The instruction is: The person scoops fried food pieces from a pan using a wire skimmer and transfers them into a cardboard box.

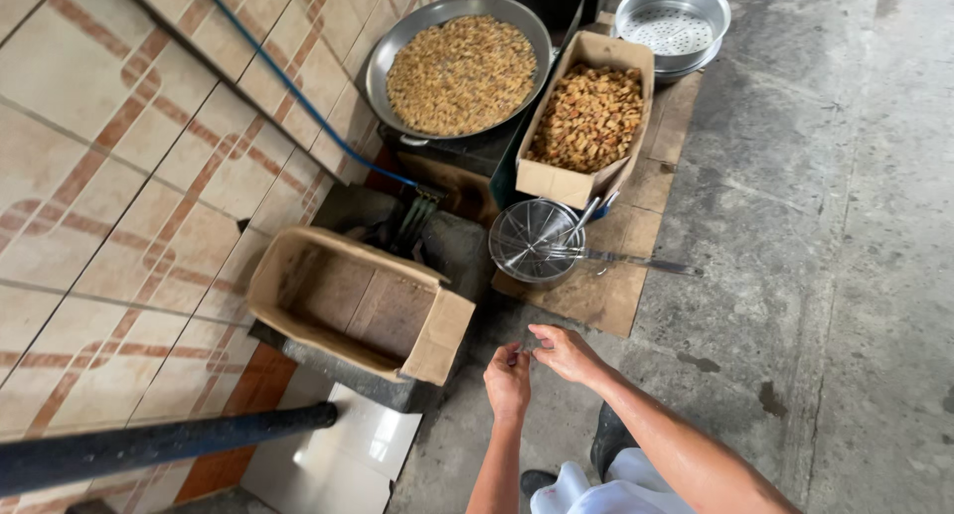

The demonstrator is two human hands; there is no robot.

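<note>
Standing over the work area, the person holds both hands together above the concrete floor [845, 226]. At ten o'clock from them, just beside, lies an empty cardboard box [358, 305], open side up, brown and stained, long axis running ten to four. The left hand [508, 379] is the nearer; its fingertips meet those of the right hand [564, 352] in a pinch, contents too small to tell. At twelve o'clock rests a wire strainer [534, 240]; beyond, a wide pan [459, 69] and a second box [588, 117] of fried pieces.
</note>
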